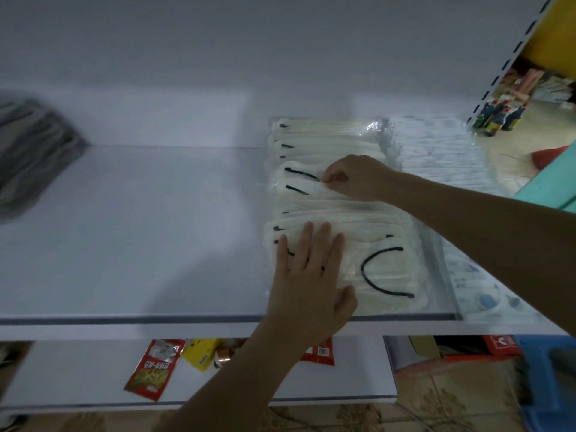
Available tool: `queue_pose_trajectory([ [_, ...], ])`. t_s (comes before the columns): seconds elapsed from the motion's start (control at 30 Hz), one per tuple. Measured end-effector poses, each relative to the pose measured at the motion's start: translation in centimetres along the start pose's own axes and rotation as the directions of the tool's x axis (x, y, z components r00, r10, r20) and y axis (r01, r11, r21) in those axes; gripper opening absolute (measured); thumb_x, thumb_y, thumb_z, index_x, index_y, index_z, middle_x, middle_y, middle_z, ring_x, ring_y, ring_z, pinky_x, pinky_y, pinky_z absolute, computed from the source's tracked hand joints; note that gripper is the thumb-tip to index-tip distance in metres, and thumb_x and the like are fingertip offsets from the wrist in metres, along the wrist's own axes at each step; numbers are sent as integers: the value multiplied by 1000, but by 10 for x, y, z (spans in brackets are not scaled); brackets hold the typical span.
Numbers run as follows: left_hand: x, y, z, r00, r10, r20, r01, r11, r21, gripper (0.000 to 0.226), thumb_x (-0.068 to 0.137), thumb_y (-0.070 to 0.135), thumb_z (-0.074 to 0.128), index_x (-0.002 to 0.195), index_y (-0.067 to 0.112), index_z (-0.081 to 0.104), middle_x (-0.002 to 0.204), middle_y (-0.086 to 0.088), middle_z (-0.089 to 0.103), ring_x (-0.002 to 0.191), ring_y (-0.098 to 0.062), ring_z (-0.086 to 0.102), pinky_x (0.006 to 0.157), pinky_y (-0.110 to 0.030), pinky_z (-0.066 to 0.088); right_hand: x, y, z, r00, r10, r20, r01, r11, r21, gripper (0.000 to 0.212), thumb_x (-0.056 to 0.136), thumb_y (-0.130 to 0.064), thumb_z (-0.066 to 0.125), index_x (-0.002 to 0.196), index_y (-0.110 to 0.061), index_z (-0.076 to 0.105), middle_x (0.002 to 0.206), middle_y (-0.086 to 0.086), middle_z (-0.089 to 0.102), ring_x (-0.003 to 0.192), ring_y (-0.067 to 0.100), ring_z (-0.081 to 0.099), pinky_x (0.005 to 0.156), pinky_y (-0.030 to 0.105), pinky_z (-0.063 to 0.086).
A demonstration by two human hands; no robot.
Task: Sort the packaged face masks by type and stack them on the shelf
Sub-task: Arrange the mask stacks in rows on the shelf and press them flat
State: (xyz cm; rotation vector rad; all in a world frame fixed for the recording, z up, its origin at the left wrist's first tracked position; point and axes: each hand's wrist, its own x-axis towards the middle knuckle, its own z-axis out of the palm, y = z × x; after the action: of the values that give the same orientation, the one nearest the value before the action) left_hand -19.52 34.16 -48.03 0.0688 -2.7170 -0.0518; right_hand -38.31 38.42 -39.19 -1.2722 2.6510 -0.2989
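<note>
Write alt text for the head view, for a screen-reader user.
A person's left hand presses flat on the front pack of a row of white masks on a white shelf, while the right hand pinches a pack further back. A second row of blue-printed packs lies to its right.

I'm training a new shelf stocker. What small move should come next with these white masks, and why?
The right hand pinches a white mask pack mid-row, where the edges look uneven. The left hand presses flat on the front pack, steadying the row. So the next move is probably to nudge that pinched pack square with its neighbours.
</note>
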Motion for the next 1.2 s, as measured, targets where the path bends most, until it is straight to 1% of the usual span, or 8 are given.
queue_pose_trajectory([
  [0.2,0,-1,4,999,-16,39,17,1000,-17,64,84,46,35,132,7,53,140,-18,47,128,-37,45,97,-63,35,-1,3,6,987,14,-159,-20,999,-37,44,94,-18,48,138,-20,42,133,8,44,118,26,47,99,36,39],
  [0.27,2,-2,6,999,-17,41,18,1000,-23,64,84,46,34,131,7,53,140,-18,47,128,-37,45,97,-63,35,-11,3,9,970,-57,-235,41,996,-74,39,94,-22,49,133,-21,51,131,9,45,119,27,43,101,36,35],
  [0.37,4,-3,9,999,-16,41,17,999,-28,63,83,47,34,126,6,57,137,-19,49,126,-38,47,95,-64,37,-28,5,19,989,-80,-123,63,989,-134,36,91,-27,53,126,-21,57,125,8,46,116,27,43,101,33,32],
  [0.57,1,-2,10,1000,-13,27,14,999,-38,62,84,46,35,127,6,56,139,-19,47,128,-38,44,97,-64,34,-23,2,12,991,122,55,-126,989,82,34,86,-23,60,118,-12,58,116,5,59,109,20,54,89,27,43],
  [0.73,1,-3,9,1000,-10,23,11,999,-38,65,84,46,35,130,5,53,140,-19,45,129,-38,43,97,-64,34,-15,2,1,986,133,-103,-129,991,42,27,87,-16,58,114,-13,64,117,4,63,110,23,55,97,32,42],
  [0.9,0,-4,9,1000,-8,29,8,999,-31,65,84,46,34,131,6,52,142,-18,44,130,-37,42,98,-64,34,-22,4,3,994,111,-8,-111,994,-21,60,84,-25,64,138,-18,39,136,10,37,124,27,37,103,35,33],
  [1.1,-1,-4,9,1000,3,-6,-3,1000,-30,64,86,46,35,133,5,50,144,-18,40,133,-37,38,103,-62,26,-38,-1,7,976,1,-217,-41,982,-182,39,91,-30,53,128,-17,52,128,7,43,121,25,35,101,33,28],
  [1.2,-1,-3,9,1000,0,-1,0,999,-34,64,86,46,35,134,6,50,144,-18,40,134,-35,37,103,-62,26,-39,-4,7,983,-10,-183,-24,983,-180,32,96,-25,42,123,-16,56,121,6,54,115,25,47,96,35,36],
])
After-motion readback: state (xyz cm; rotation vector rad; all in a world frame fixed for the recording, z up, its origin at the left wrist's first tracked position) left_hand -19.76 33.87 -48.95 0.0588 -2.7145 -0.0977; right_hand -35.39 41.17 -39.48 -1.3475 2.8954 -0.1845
